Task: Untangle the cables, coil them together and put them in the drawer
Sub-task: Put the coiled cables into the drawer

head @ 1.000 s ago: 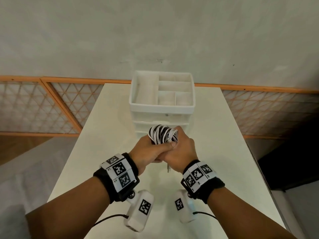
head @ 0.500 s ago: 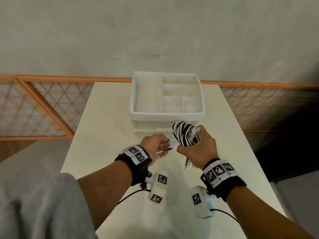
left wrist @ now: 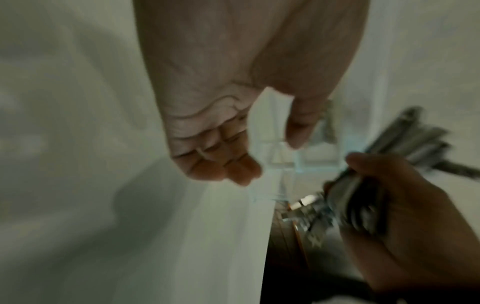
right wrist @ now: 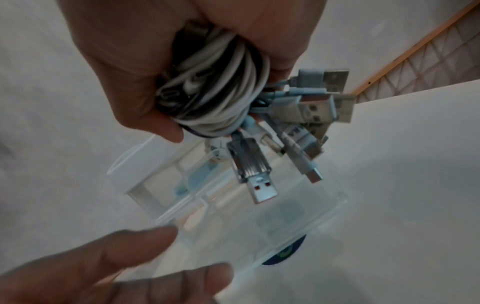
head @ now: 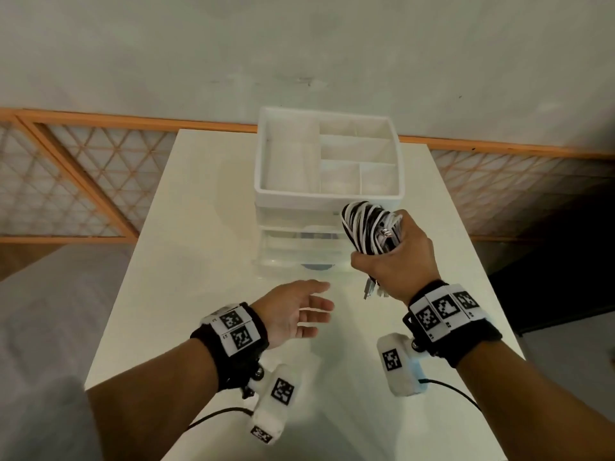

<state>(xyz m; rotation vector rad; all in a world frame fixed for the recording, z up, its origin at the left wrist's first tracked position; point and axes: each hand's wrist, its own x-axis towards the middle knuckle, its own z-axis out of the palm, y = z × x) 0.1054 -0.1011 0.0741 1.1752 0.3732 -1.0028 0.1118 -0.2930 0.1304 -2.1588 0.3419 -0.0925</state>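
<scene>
My right hand [head: 387, 261] grips a coil of black and white cables [head: 367, 229] and holds it up at the right front corner of the white drawer unit [head: 327, 197]. In the right wrist view several USB plugs [right wrist: 259, 185] hang from the coil [right wrist: 218, 96] above a clear drawer [right wrist: 272, 216] with dividers. That clear drawer [head: 299, 257] juts out at the bottom of the unit. My left hand [head: 299, 311] hovers over the table just in front of it, fingers relaxed and holding nothing; the right wrist view shows its fingers [right wrist: 124, 255] too.
The unit stands at the far middle of a white table [head: 186, 261], with an open tray of compartments [head: 289, 161] on top. A blue round patch [head: 319, 267] shows under the clear drawer. An orange-framed lattice rail [head: 66, 181] runs behind the table.
Both hands held the coil together one second ago. My left hand let go, went to the drawer front, then drew back open. My right hand carried the coil up and right.
</scene>
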